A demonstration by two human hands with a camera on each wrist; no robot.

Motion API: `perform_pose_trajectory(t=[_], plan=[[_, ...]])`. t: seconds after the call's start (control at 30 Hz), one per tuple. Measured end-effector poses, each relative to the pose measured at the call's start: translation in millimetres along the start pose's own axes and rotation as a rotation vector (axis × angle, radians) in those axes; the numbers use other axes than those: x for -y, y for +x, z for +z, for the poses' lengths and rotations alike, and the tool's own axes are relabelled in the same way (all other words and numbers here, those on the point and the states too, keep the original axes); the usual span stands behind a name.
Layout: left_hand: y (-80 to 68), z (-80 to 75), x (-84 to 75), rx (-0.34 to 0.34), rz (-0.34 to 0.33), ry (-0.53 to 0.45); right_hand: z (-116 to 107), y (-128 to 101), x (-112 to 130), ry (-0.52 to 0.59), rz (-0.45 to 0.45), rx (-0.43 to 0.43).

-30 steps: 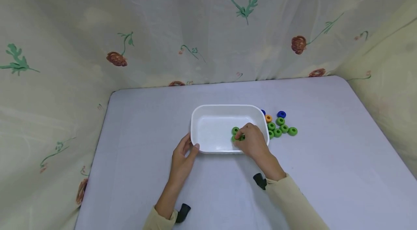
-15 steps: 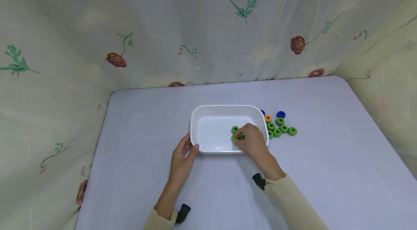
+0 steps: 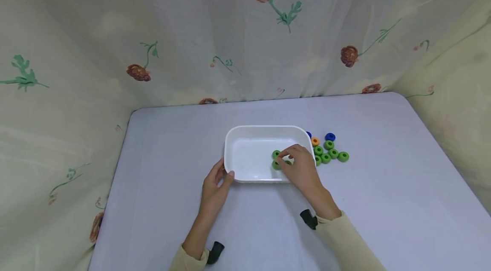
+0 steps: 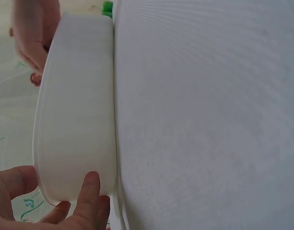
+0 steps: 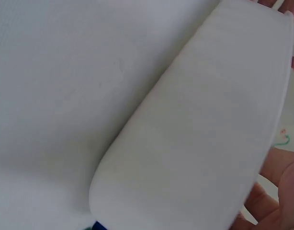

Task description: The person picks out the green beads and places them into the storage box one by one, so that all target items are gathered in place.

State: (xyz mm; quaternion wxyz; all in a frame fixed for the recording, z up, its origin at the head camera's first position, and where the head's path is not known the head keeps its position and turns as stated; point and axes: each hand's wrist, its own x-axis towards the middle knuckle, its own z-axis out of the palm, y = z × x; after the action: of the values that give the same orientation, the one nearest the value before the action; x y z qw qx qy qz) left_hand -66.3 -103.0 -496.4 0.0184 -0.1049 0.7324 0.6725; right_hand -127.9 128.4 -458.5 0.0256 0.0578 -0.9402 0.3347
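A white rectangular tray (image 3: 245,151) sits mid-table. My left hand (image 3: 214,188) grips its near left corner; in the left wrist view the thumb (image 4: 21,181) is at the rim and the fingers (image 4: 87,196) lie along the outer wall. Reaching over the right side, my right hand (image 3: 301,168) is inside the tray with thumb and forefinger pinched at a green ring-shaped bead (image 3: 276,165). Another green bead (image 3: 275,154) lies just behind it, and a third (image 3: 288,162) shows partly under the hand. The tray wall (image 5: 195,124) hides the beads in the right wrist view.
Right of the tray, several green beads (image 3: 333,154) lie loose on the table (image 3: 383,185). Beside them are an orange bead (image 3: 315,141) and a blue bead (image 3: 330,136); another blue one is partly hidden by the tray rim. A flowered curtain (image 3: 184,49) borders the table.
My right hand has shifted slightly in the tray, its fingertips a little higher over the beads, and the bead under it shows farther right. My left hand stays at the tray corner.
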Motion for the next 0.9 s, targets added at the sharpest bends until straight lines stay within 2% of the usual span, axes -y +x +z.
perform_pose_trajectory(t=[0.17,0.5,0.67,0.77,0.9], plan=[[0.4,0.4,1.8,-0.002,0.001,0.009,-11.5,-7.3,-7.1,0.031,0.009,-0.097],[0.8,0.4,1.3,-0.012,-0.007,0.017,-31.1,-14.5,-40.9,0.094,0.021,-0.309],[1.1,0.3,0.7,-0.008,-0.009,0.013,-40.4,-14.2,-55.7,0.108,0.062,-0.416],[0.9,0.2,0.4,-0.008,-0.010,0.014,-43.4,-14.8,-64.2,0.098,0.113,-0.432],[0.5,0.4,0.1,-0.011,-0.014,0.018,-44.2,-15.6,-74.5,0.076,0.190,-0.387]])
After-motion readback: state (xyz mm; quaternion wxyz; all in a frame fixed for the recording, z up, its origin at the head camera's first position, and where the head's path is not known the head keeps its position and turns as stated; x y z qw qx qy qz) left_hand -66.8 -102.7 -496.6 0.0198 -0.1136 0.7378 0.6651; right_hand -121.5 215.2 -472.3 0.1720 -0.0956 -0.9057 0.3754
